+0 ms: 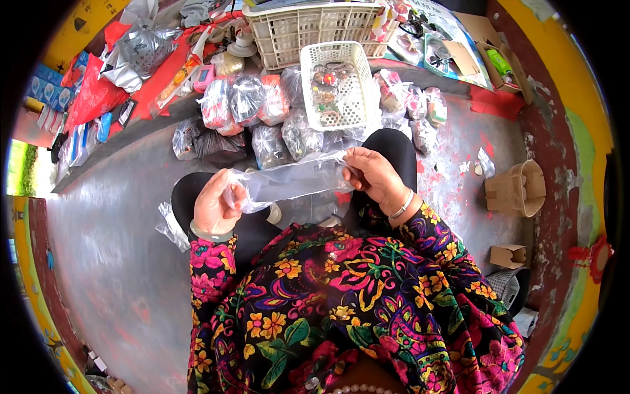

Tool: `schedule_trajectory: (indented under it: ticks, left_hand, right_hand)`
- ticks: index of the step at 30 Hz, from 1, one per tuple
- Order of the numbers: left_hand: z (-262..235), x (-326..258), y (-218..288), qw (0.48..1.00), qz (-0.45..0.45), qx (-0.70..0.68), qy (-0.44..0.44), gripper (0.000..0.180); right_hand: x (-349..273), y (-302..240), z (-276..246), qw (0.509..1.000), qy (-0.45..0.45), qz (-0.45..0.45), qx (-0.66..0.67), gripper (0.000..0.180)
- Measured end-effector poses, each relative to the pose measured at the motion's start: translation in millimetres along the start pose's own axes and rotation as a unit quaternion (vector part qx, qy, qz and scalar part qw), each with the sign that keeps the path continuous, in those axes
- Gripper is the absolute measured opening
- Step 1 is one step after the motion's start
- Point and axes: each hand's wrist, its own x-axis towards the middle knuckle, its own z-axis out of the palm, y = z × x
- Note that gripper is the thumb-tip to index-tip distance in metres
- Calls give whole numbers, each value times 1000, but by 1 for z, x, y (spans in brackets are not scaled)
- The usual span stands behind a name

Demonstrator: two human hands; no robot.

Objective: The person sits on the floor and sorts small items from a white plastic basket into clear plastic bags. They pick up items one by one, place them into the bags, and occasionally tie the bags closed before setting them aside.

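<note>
A clear plastic bag (289, 182) is stretched flat between my two hands, above my knees. My left hand (218, 202) grips one end of it, fingers curled into the film. The other end is pinched by my right hand (377, 172), near my right knee. No contents show inside the bag. Just beyond it stands a white perforated basket (311, 98), tilted toward me, with several small mixed pieces in its bottom. Filled plastic bags (246, 98) are piled around that basket.
A large cream crate (262, 39) stands on the raised ledge behind. Red and grey bags (95, 92) lie at the far left. On the right are a brown bin (515, 189) and a small cardboard box (508, 255) by the wall. A crumpled plastic bag (172, 226) lies left of my leg.
</note>
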Motion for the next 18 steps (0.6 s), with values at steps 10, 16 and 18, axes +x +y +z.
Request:
schedule_trajectory:
  ticks: [10, 16, 18]
  left_hand:
    - [24, 16, 24, 981, -19, 179, -65, 32]
    - [36, 40, 49, 927, -17, 375, 29, 13]
    - [27, 52, 65, 904, 21, 422, 72, 7]
  right_hand:
    - [19, -82, 33, 983, -22, -172, -61, 11]
    - [51, -136, 46, 935, -64, -325, -128, 11]
    - [74, -137, 53, 928, -49, -340, -142, 12]
